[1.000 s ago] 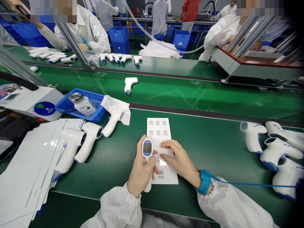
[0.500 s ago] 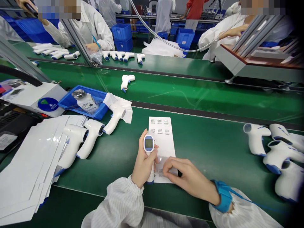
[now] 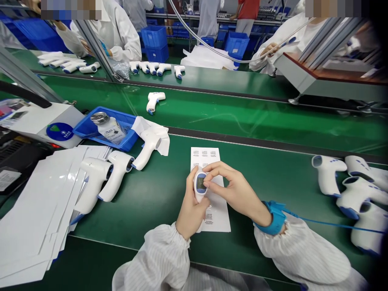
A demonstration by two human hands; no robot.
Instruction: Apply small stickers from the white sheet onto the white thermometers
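Observation:
My left hand (image 3: 189, 212) is wrapped round the handle of a white infrared thermometer (image 3: 199, 197), its screen facing me. Thumb and fingertips of my right hand (image 3: 235, 186) are pinched together against the right side of that screen. Whatever they may hold is too small to make out. Beneath both hands lies a white sheet of printed labels (image 3: 220, 218), partly covered by them. A blue wrist strap (image 3: 274, 218) with a cord circles my right wrist.
More thermometers lie left (image 3: 93, 184) and right (image 3: 329, 173), and one (image 3: 155, 101) rests on the green conveyor belt (image 3: 230, 117). A blue tray (image 3: 129, 139) holds a bottle (image 3: 110, 129). Paper sheets (image 3: 36, 210) are piled at left. Co-workers in white sit across the belt.
My right hand has moved up from the label sheet to the thermometer's screen. The thermometer has tilted and shifted slightly right in my left hand. The one on the belt has moved left.

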